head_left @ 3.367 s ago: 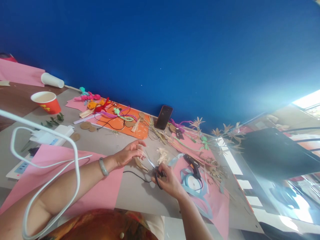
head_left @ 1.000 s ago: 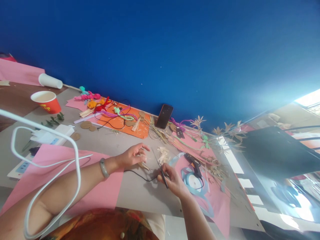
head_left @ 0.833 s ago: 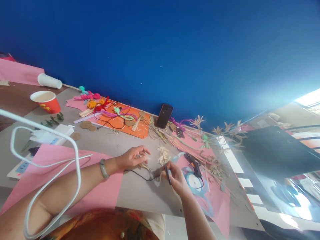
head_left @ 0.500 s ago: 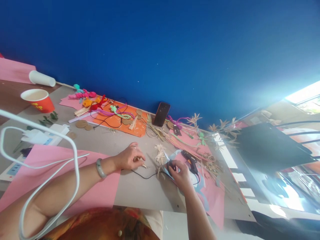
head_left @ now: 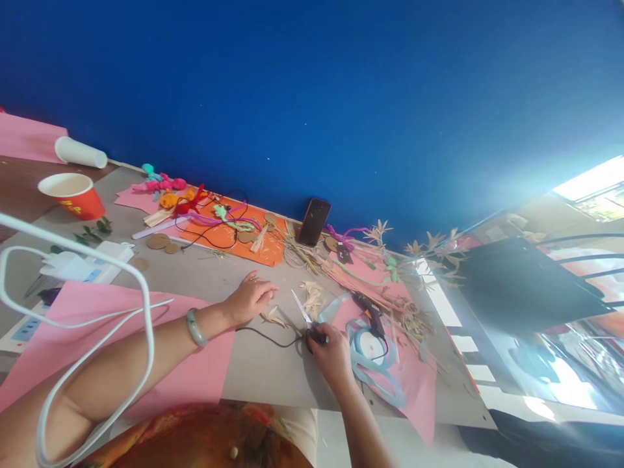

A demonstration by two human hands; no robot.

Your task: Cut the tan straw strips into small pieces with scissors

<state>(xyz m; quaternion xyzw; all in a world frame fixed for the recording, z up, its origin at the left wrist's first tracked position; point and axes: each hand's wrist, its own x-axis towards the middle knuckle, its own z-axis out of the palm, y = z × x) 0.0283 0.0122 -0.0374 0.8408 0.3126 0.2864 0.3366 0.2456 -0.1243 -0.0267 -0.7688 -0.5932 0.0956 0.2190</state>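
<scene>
Left hand (head_left: 251,299), with a pale green bangle (head_left: 195,327) at its wrist, found palm-down above the grey desk (head_left: 273,383), fingers partly curled; whether they pinch anything cannot be told. Just right of it lie pale, dry curled plant strips (head_left: 274,317). Next, the black-handled scissors with slim metal blades (head_left: 302,307) point up and to the left, near a pale, dry leafy bundle (head_left: 312,297). Right hand (head_left: 332,353) noted gripping the scissors by their handles. Farther right, a roll of light-blue ribbon (head_left: 373,346) and a black glue gun with orange parts (head_left: 370,315) lie over pink paper (head_left: 419,390).
</scene>
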